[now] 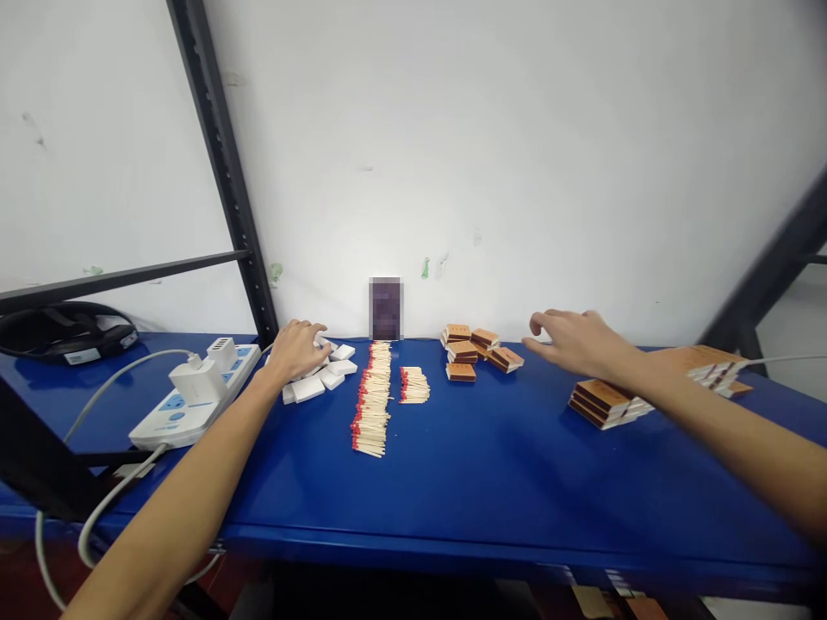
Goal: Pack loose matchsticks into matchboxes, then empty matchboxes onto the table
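Observation:
My left hand [297, 347] rests on a heap of white inner matchbox trays [323, 375] at the back left of the blue table [491, 465]; whether it grips one I cannot tell. My right hand [575, 338] hovers with fingers apart and empty, just right of a small pile of orange matchbox sleeves [475, 351]. A long row of red-tipped matches [373, 398] lies between them, with a smaller bundle of matches [413, 385] beside it.
More orange boxes are stacked at the right [604, 403] and far right [711, 366]. A white power strip [194, 396] with a plugged adapter and cables sits at the left. A black rack post [226, 172] rises behind it. A dark blurred object [386, 308] leans on the wall.

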`<state>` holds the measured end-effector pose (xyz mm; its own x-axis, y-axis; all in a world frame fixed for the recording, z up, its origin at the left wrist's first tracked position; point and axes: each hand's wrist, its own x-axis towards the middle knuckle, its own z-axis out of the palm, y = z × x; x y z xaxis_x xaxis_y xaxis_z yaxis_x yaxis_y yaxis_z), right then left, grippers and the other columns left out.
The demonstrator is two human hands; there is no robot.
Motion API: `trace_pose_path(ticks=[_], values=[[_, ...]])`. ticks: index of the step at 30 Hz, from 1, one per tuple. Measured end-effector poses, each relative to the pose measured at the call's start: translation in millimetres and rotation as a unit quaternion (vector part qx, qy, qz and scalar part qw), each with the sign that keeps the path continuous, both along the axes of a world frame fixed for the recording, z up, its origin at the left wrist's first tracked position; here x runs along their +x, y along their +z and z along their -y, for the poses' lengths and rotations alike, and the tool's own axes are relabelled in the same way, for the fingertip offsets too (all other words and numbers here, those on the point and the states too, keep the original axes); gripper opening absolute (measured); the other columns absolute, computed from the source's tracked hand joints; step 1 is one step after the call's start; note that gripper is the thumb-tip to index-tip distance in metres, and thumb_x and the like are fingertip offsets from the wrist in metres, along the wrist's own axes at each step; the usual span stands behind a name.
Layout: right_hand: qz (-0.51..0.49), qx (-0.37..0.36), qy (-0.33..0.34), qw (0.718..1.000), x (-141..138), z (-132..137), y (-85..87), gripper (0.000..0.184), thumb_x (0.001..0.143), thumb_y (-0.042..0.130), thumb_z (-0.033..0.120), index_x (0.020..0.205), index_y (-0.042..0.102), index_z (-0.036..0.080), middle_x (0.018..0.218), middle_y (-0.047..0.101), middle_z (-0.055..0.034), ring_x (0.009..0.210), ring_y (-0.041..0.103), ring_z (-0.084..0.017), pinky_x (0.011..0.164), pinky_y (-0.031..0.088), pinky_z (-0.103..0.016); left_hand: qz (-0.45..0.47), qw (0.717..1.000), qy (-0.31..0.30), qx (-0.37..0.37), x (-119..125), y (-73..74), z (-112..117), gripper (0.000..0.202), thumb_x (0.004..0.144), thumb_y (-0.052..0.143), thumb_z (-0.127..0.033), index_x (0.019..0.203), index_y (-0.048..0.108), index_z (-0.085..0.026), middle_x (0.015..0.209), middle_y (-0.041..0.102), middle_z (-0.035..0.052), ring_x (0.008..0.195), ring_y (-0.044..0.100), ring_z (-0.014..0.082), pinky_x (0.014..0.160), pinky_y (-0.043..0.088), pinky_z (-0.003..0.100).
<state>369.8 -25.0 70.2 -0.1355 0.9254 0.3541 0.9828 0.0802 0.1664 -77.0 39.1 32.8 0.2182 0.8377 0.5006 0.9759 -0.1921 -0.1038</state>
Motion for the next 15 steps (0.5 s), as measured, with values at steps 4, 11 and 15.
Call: trace_pose_path(ticks=[4,11,15], values=[[-0.022,0.03,0.057,0.998,43,26,11.6,0.022,0.086,0.045,0.041,0.075,0.051,0.023,0.09,0.062,-0.0093,0.076,0.056,-0.021,0.069,0.038,-0.035,-0.012,0.999,0.018,-0.033,-3,-2.3,-2,0.049,0.08,0.046,-0.046,0.115,0.067,-0.02,0.107,0.066,0.0144,0.106,0.055,0.0342,0.085,0.045,0.043],[-0.132,-0.15,0.052,0.978,93,53,8.5,0.016,0.081,0.051,0.04,0.086,0.055,0.025,0.126,0.057,-0.0136,0.103,0.058,-0.025,0.085,0.044,-0.033,-0.005,0.999,-0.016,-0.052,17,-0.7,8,0.052,0.084,0.04,-0.055,0.116,0.066,-0.023,0.121,0.06,0.0125,0.116,0.05,0.0334,0.095,0.04,0.046],[-0.117,-0.233,0.044,0.965,107,56,8.3,0.042,0.074,0.054,0.039,0.114,0.052,0.027,0.131,0.056,-0.0087,0.114,0.055,-0.03,0.092,0.045,-0.038,-0.058,0.992,-0.044,-0.105,36,-7.6,18,0.053,0.088,0.037,-0.049,0.13,0.056,-0.025,0.137,0.049,0.0138,0.126,0.042,0.0332,0.1,0.034,0.051]])
